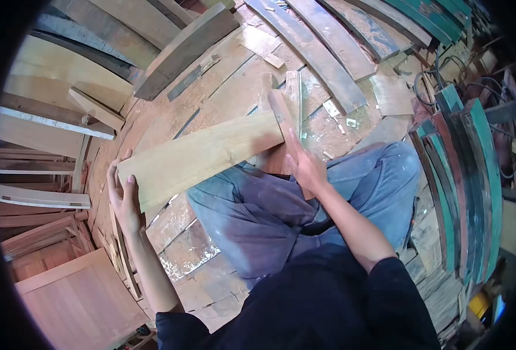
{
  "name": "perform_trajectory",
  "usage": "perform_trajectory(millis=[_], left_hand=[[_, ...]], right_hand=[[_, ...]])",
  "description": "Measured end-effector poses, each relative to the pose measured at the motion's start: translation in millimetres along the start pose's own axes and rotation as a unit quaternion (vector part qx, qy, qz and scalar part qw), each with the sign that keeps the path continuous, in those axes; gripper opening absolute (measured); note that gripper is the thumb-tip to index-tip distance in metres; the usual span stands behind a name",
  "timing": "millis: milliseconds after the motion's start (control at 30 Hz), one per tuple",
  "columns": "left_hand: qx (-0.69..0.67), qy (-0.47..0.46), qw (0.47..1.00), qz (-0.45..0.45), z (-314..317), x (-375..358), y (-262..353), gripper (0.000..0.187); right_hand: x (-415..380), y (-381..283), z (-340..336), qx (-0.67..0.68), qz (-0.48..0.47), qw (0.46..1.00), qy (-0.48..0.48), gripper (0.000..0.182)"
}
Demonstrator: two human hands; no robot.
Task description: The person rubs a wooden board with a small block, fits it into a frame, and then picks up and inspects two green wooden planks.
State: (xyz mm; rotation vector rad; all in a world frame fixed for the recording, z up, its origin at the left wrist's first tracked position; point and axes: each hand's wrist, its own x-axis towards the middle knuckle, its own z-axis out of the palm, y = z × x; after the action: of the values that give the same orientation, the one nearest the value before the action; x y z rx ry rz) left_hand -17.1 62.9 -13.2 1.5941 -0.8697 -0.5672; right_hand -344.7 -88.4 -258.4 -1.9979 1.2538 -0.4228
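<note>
My left hand [125,195] is wrapped round the left end of a pale, flat wooden board [202,154], its thumb lying over the face. The board is raised over my crossed legs and slants up to the right. My right hand [308,169] is closed on a narrow brown wood strip [280,111] at the board's right end. The strip stands across that end and looks to be touching it; its lower part is partly hidden by my hand. Just beyond them, a short light wood piece [293,96] is on the floor.
Long planks [316,55] lie at the back, with a thick beam [185,52] at the back left. Curved, green-edged boards [465,186] stand on the right. A wooden panel [83,300] lies at the lower left. Scraps and sawdust are scattered over the plank floor [226,99].
</note>
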Motion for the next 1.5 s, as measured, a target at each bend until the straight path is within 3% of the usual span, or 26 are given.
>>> perform_trajectory(millis=[67,167,267,367,433,500,600,700,733,833,867,967,1067,1133,1200,1233,1300,1367,1433,1500], left_hand=[[0.002,-0.004,1.000,0.005,2.3,-2.7,0.3,0.047],[0.011,0.002,1.000,0.010,-2.3,-8.5,-3.5,0.048],[0.074,-0.015,0.996,0.036,-1.7,-15.5,1.1,0.052],[0.142,-0.044,0.987,0.061,8.6,-23.0,13.0,0.067],[0.170,-0.095,0.978,0.071,12.9,-23.1,23.9,0.074],[0.187,-0.095,0.974,0.079,16.5,-23.0,26.8,0.083],[0.216,-0.131,0.963,0.090,22.8,-25.7,38.6,0.087],[0.242,-0.163,0.938,0.186,42.3,-25.9,48.8,0.092],[0.230,-0.183,0.941,0.170,46.2,-24.4,51.5,0.100],[0.366,-0.172,0.866,0.296,61.0,-13.7,68.7,0.102],[0.366,-0.170,0.864,0.302,64.5,-14.0,71.6,0.101],[0.379,-0.171,0.857,0.304,61.6,-13.5,71.5,0.099],[0.376,-0.179,0.863,0.287,60.9,-14.2,75.5,0.097],[0.383,-0.181,0.857,0.294,67.3,-9.8,81.6,0.098],[0.397,-0.183,0.843,0.314,72.9,-5.8,83.8,0.101],[0.402,-0.181,0.835,0.328,77.0,-3.3,85.5,0.103],[0.403,-0.190,0.832,0.330,79.8,-6.0,89.5,0.105],[0.392,-0.189,0.840,0.324,77.4,-9.0,88.3,0.106],[0.388,-0.192,0.843,0.319,72.3,-11.9,85.4,0.105],[0.391,-0.197,0.838,0.326,75.4,-9.3,87.8,0.106]], right_hand=[[-9.9,-9.5,-6.7,0.038,-0.063,0.997,0.028,0.076],[-2.7,-1.5,-1.6,0.016,0.038,0.997,-0.068,0.074],[3.4,7.6,-12.7,0.011,0.053,0.997,-0.055,0.071],[-2.6,29.5,-12.2,0.148,-0.056,0.984,0.087,0.065],[-7.9,0.1,-62.8,0.237,0.098,0.966,-0.041,0.058],[-6.3,29.1,-69.8,0.146,-0.048,0.987,0.057,0.057],[-7.9,33.1,-92.3,0.101,-0.077,0.991,-0.038,0.054],[-28.1,-52.4,-150.0,0.145,-0.051,0.968,-0.198,0.052],[-36.9,-86.0,-168.9,0.175,-0.083,0.957,-0.215,0.051],[-59.3,-142.6,-193.5,0.254,-0.181,0.921,-0.235,0.051],[-58.1,-143.7,-196.8,0.245,-0.159,0.926,-0.242,0.050],[-40.1,-67.3,-159.4,0.146,-0.077,0.975,-0.151,0.051],[-27.9,-4.1,-145.0,0.090,0.005,0.987,-0.134,0.050],[-43.9,-44.1,-151.6,0.162,-0.072,0.975,-0.132,0.049],[-71.5,-117.6,-180.3,0.273,-0.217,0.929,-0.125,0.056],[-80.8,-139.6,-200.8,0.265,-0.177,0.927,-0.200,0.055],[-79.5,-137.1,-206.8,0.261,-0.163,0.927,-0.213,0.056],[-65.4,-76.3,-167.0,0.184,-0.069,0.969,-0.152,0.058],[-44.0,-3.1,-147.2,0.082,0.046,0.981,-0.169,0.056],[-41.3,-2.0,-152.1,0.064,0.005,0.986,-0.156,0.055]])
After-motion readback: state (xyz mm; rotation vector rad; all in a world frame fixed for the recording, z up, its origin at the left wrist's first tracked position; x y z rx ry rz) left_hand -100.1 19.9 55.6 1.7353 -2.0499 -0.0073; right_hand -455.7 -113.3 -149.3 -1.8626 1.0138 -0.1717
